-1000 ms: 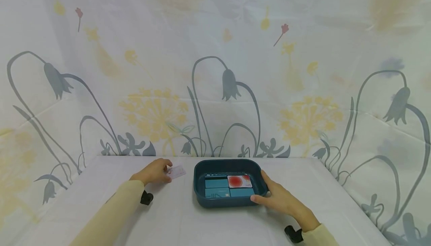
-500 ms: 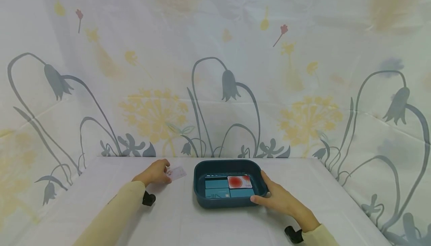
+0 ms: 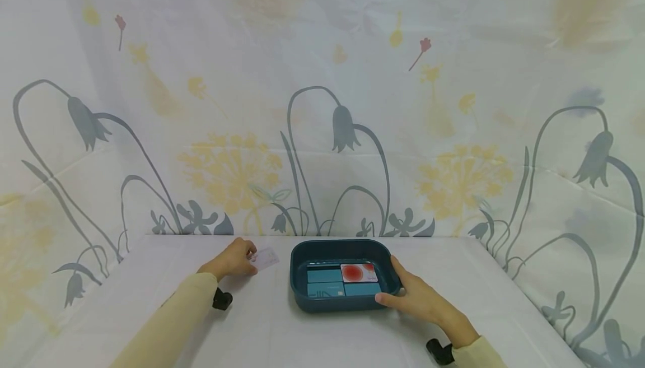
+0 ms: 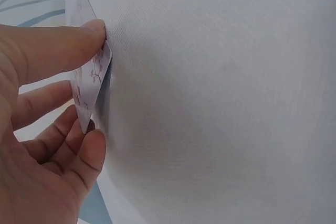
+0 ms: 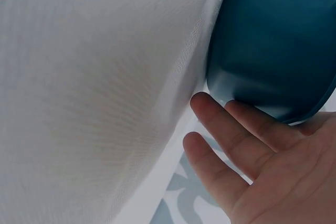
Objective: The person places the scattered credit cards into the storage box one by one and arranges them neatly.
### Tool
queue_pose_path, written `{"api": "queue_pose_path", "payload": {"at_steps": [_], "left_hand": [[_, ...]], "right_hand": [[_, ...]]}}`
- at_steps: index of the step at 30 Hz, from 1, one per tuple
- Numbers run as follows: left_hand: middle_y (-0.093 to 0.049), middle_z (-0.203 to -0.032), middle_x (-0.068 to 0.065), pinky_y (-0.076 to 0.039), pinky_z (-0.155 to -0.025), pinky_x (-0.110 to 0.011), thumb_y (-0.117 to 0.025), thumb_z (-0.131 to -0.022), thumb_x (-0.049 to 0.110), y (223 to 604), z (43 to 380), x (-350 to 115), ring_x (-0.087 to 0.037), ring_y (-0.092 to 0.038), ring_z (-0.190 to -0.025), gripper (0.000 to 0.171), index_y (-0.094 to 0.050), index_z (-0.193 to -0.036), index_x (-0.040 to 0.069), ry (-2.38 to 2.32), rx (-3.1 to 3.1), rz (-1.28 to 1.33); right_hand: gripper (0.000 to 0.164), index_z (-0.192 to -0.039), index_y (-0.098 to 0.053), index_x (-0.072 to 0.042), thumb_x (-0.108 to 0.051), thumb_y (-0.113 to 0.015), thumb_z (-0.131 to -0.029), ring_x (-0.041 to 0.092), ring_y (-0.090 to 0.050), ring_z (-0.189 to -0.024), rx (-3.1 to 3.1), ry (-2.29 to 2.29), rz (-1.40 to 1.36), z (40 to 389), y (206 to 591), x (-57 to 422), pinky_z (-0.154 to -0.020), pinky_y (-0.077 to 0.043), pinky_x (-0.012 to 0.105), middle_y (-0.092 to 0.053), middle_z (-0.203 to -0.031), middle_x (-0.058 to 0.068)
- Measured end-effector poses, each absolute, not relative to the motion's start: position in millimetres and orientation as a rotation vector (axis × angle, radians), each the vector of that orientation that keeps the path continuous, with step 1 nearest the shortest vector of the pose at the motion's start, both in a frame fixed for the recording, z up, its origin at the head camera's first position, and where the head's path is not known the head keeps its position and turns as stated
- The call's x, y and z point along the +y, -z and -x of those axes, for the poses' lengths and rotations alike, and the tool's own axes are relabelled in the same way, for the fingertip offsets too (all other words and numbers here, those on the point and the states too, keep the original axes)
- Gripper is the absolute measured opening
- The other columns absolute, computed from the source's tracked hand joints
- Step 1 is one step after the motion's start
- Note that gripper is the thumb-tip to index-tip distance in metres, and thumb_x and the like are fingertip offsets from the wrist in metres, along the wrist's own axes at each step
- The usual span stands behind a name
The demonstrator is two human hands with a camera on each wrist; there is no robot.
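Observation:
My left hand point(image 3: 235, 258) pinches a pale pink-white card point(image 3: 265, 257) at its near end, left of the dish. In the left wrist view the thumb lies along one edge of the card point(image 4: 90, 80), with fingertips at the opposite side. Reddish branch-like print shows on its face. A dark blue rectangular dish point(image 3: 332, 304) stands at the middle of the table. My right hand point(image 3: 418, 298) rests against its right front corner, thumb at the front rim and fingers along the right side. In the right wrist view the fingers are extended beside the dish wall point(image 5: 273, 40).
Inside the dish lie several teal cards point(image 3: 325, 289) and a white card with a red disc point(image 3: 359, 272), laid side by side. A white cloth point(image 3: 262, 334) covers the table. Behind it hangs a flower-printed curtain point(image 3: 322, 172).
Across the last second the left hand and its card have shifted very slightly to the right. The right hand and the dish stay in place.

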State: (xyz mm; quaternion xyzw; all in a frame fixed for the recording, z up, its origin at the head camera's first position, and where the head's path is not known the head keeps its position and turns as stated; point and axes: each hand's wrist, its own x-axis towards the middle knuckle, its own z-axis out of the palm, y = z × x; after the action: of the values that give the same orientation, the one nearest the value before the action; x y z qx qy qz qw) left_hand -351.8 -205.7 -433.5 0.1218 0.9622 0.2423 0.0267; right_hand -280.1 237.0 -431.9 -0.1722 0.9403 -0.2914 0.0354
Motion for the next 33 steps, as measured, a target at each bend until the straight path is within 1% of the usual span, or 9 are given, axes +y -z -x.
{"api": "queue_pose_path", "payload": {"at_steps": [5,13,22,29,33], "left_hand": [[-0.057,-0.097,-0.013,-0.042,-0.089,-0.047,-0.08,-0.069,0.01,431,349,-205,-0.026,-0.053,-0.091,0.046,-0.061,-0.109,-0.003,-0.755,2.985,-0.389],[-0.049,-0.096,-0.014,-0.042,-0.088,-0.047,-0.075,-0.067,0.007,431,344,-201,-0.027,-0.05,-0.089,0.045,-0.061,-0.108,-0.004,-0.706,3.019,-0.443],[-0.049,-0.098,-0.014,-0.042,-0.089,-0.046,-0.082,-0.069,0.012,430,341,-201,-0.025,-0.049,-0.088,0.05,-0.062,-0.111,-0.005,-0.705,2.994,-0.416],[-0.053,-0.097,-0.013,-0.042,-0.088,-0.045,-0.083,-0.068,0.014,430,341,-201,-0.025,-0.052,-0.088,0.05,-0.064,-0.11,-0.005,-0.678,3.023,-0.473],[-0.054,-0.095,-0.011,-0.042,-0.086,-0.045,-0.082,-0.068,0.016,431,341,-202,-0.024,-0.051,-0.088,0.049,-0.065,-0.109,-0.004,-0.639,3.053,-0.502]], "right_hand": [[0.103,-0.152,-0.012,-0.003,-0.056,-0.065,-0.082,0.037,-0.043,-0.128,2.889,0.9,0.523,280,432,237,-0.1,-0.035,0.058,-0.036,-0.146,0.024],[0.104,-0.152,-0.012,-0.003,-0.059,-0.064,-0.082,0.037,-0.041,-0.129,2.891,0.903,0.524,280,432,237,-0.1,-0.035,0.058,-0.036,-0.147,0.023],[0.103,-0.152,-0.012,-0.003,-0.057,-0.064,-0.082,0.039,-0.04,-0.13,2.878,0.904,0.506,279,430,236,-0.1,-0.033,0.06,-0.035,-0.147,0.024],[0.103,-0.152,-0.013,-0.003,-0.056,-0.065,-0.082,0.039,-0.042,-0.129,2.884,0.891,0.504,279,430,237,-0.098,-0.035,0.061,-0.036,-0.146,0.024],[0.103,-0.152,-0.013,-0.002,-0.057,-0.065,-0.082,0.039,-0.042,-0.128,2.881,0.889,0.503,279,430,237,-0.099,-0.035,0.061,-0.036,-0.146,0.024]]}}
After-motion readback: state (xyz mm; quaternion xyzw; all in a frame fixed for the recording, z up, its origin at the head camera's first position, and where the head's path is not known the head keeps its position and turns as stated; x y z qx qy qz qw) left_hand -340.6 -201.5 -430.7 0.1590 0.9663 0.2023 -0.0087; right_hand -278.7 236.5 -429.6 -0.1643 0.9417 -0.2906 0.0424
